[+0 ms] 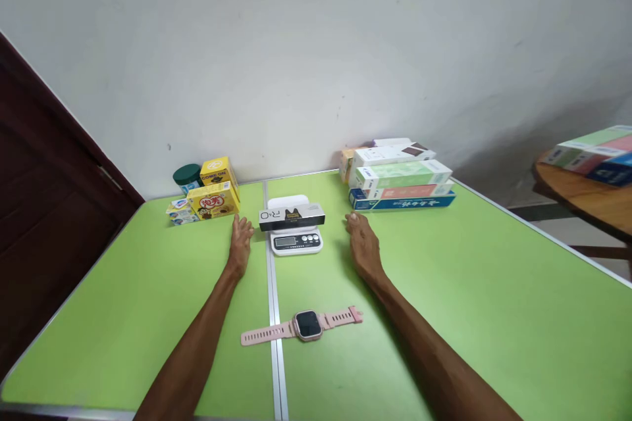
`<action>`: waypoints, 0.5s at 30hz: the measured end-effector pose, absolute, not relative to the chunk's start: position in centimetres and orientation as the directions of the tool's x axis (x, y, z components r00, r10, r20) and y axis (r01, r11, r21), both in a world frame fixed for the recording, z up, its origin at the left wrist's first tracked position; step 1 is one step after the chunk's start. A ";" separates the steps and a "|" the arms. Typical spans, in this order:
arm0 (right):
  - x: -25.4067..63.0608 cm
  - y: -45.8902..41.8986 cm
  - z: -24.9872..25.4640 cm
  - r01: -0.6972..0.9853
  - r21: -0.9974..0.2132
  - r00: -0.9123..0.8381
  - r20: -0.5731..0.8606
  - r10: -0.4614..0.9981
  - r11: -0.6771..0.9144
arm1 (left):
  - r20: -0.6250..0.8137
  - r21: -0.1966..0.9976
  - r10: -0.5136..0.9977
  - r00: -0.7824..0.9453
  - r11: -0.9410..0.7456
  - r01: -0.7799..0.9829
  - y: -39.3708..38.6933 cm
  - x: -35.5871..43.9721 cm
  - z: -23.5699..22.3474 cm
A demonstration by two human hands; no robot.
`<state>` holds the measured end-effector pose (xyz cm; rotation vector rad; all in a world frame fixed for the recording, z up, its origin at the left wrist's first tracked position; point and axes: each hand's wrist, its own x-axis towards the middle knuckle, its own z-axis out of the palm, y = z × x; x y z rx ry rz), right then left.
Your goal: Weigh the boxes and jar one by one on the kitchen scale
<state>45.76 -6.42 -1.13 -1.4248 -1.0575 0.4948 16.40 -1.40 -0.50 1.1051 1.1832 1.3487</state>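
Note:
A long black-and-white box (pixel 292 216) lies across the white digital kitchen scale (pixel 297 250), its ends jutting past the platform. My left hand (pixel 240 245) is just left of the box, fingers apart and holding nothing. To the right of the scale, my right hand (pixel 364 247) rests near the table surface with its fingers loosely extended and nothing in it. Neither hand touches the box. Between my forearms, a pink smartwatch (pixel 309 325) lies face up with its strap spread out. Any reading on the scale's display is too small to make out.
Yellow snack boxes (pixel 213 200) and a green-lidded container (pixel 187 175) stand at the back left. Several stacked cartons (pixel 402 175) sit at the back right. A metal seam divides the green table (pixel 123 289). More cartons (pixel 600 154) lie on a round wooden stool (pixel 567 191) at right.

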 end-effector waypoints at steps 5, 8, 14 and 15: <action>45.4 -6.6 -0.4 0.394 -0.907 0.430 0.325 0.842 0.149 | 0.203 0.979 0.979 -0.022 -0.202 0.027 -2.6 17.2 -0.4; 44.9 -6.6 -0.3 0.430 -0.882 0.317 0.346 0.883 0.192 | 0.309 0.919 0.949 0.058 -0.314 0.239 -3.8 17.8 -0.2; 42.9 -7.5 -0.3 0.457 -0.850 0.156 0.367 0.917 0.262 | 0.354 0.869 0.929 0.107 -0.369 0.331 -5.5 18.6 0.2; 42.4 -7.7 0.1 0.466 -0.843 0.150 0.375 0.915 0.269 | 0.366 0.873 0.927 0.080 -0.372 0.314 -5.6 18.5 0.3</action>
